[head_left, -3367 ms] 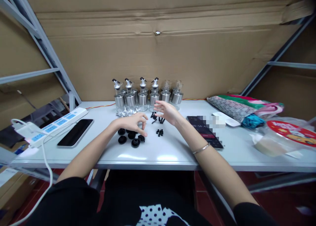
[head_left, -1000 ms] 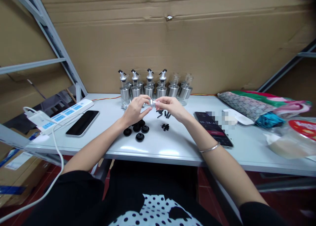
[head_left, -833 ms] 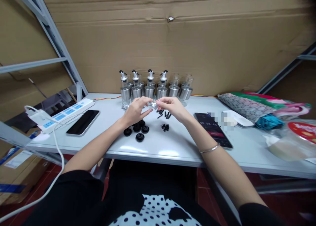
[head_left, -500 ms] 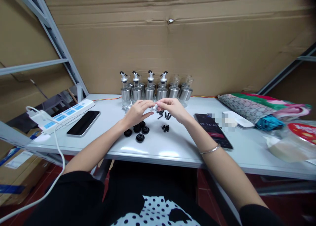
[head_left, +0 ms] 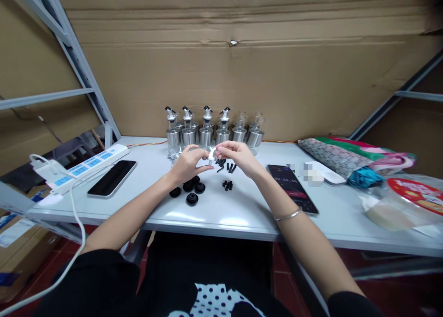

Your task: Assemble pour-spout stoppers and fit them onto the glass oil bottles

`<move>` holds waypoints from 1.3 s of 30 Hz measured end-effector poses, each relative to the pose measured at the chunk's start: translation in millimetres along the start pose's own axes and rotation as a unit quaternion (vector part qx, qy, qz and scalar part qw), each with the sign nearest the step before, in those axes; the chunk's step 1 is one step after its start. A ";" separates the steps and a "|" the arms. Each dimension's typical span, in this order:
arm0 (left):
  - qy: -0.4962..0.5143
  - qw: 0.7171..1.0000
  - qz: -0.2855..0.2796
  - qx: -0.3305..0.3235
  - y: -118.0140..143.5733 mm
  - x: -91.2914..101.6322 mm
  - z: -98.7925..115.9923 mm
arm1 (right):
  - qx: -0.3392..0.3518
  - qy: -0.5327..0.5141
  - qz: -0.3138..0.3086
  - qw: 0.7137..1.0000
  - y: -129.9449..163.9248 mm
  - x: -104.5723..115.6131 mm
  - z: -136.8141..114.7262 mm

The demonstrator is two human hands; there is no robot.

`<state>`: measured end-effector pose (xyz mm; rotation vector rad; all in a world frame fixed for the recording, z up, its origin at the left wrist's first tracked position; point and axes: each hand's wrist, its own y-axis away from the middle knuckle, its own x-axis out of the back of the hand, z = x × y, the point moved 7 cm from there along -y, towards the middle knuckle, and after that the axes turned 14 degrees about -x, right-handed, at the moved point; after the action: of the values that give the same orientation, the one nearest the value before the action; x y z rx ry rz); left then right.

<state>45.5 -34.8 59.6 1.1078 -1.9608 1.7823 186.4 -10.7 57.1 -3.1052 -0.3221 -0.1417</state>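
Note:
A white-silver pourer spout [head_left: 211, 156] is held above the table in the pinch of my right hand [head_left: 238, 156], by its upper end. My left hand [head_left: 190, 164] is open just left of the spout, thumb and fingers apart; whether a fingertip touches the spout I cannot tell. Below my left hand lie several round black stoppers [head_left: 192, 199]. Small black parts [head_left: 227, 185] sit in a cluster beneath my right hand, with thin black lever-like pieces [head_left: 231, 168] beyond them. More silvery spouts, partly hidden, lie behind my left hand.
Steel-and-glass bottles [head_left: 206, 136] stand in rows at the back, several with pourers fitted. To the left are a power strip [head_left: 88, 167] and a dark phone [head_left: 112, 178]. On the right lie a phone showing a timer [head_left: 292, 188], a patterned bag [head_left: 332, 158] and a tape roll [head_left: 398, 206].
My left fingers and thumb have spread apart beside the spout. The spout now shows more upright in my right hand. The whole view has shifted slightly.

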 end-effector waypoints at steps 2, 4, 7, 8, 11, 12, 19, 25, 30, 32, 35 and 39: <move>-0.006 1.000 0.008 -0.006 -0.3 1.2 1.0 | 0.001 0.008 -0.002 1.000 -0.4 -0.2 0.2; -0.006 1.000 0.014 -0.012 -1.0 2.2 2.3 | 0.002 0.014 -0.006 1.000 -1.0 -1.0 0.6; -0.002 1.000 0.016 -0.024 -3.0 3.3 5.6 | 0.005 0.011 -0.010 1.000 -1.9 -2.1 1.4; -0.001 0.999 0.015 -0.032 -4.0 3.7 7.3 | 0.006 0.010 -0.012 1.000 -2.3 -2.6 1.7; 0.004 0.999 0.004 -0.044 -6.2 3.8 10.8 | 0.010 0.013 -0.016 1.000 -3.1 -3.8 2.1; 0.008 0.999 -0.004 -0.041 -6.5 3.0 10.8 | 0.013 0.016 -0.016 1.000 -3.3 -3.6 1.8; 0.004 0.998 -0.041 -0.044 -6.8 -1.1 12.4 | 0.005 0.133 -0.047 0.990 -7.1 11.5 6.6; 0.009 0.998 -0.047 -0.043 -8.1 1.3 14.8 | -0.056 0.337 -0.173 0.924 -6.6 5.0 35.8; 0.014 0.998 -0.064 -0.024 -8.1 0.2 11.8 | -0.073 0.364 -0.211 0.904 -3.5 -9.9 46.5; 0.013 0.997 -0.064 -0.027 -8.0 0.0 11.7 | -0.067 0.371 -0.200 0.904 -4.6 -11.6 47.6; 0.009 0.998 -0.060 -0.034 -7.6 -0.1 11.8 | -0.051 0.384 -0.165 0.907 -7.9 -11.9 48.0; 0.002 0.998 -0.052 -0.043 -7.1 0.8 12.0 | -0.027 0.405 -0.138 0.904 -11.3 -15.1 48.5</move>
<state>53.3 -46.0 62.8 1.1546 -1.9211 1.6310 173.6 -1.5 7.5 -2.6917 -0.7030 -1.3901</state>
